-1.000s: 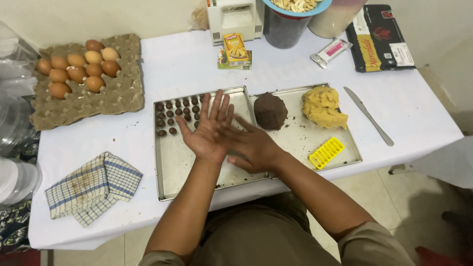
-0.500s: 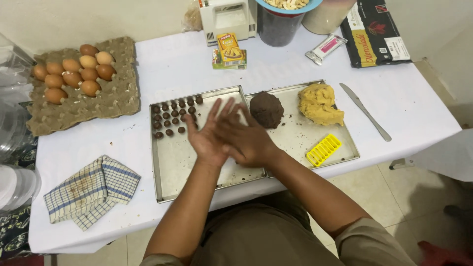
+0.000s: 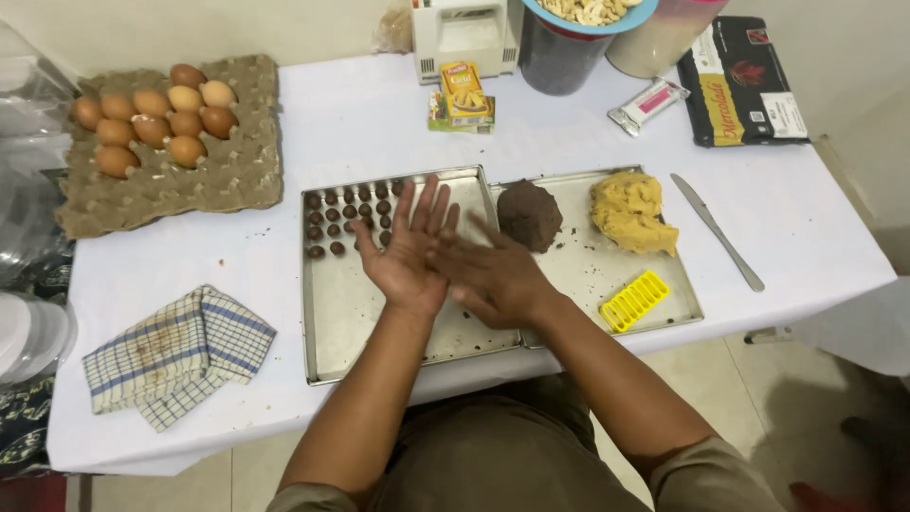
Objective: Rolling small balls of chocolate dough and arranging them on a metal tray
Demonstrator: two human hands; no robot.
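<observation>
Fingers [image 3: 427, 204] of the left hand [image 3: 409, 254] splay flat under the right hand [image 3: 488, 277], palms pressed together above the silver baking tray [image 3: 341, 322]; whatever sits between them is hidden. Careless pressure could flatten it, or it drops onto the small dark dough balls [image 3: 346, 220] just beside.

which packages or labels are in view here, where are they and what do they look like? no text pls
Small box: table's far edge, centre; yellow and orange, lying on a green pack.
Sachet: right of the box; slim, silvery with a pink label.
Flat bag: far right corner; black, with a red emblem and a white label.
Egg tray: far left; grey-brown pulp, unlabelled, brown eggs.
</observation>
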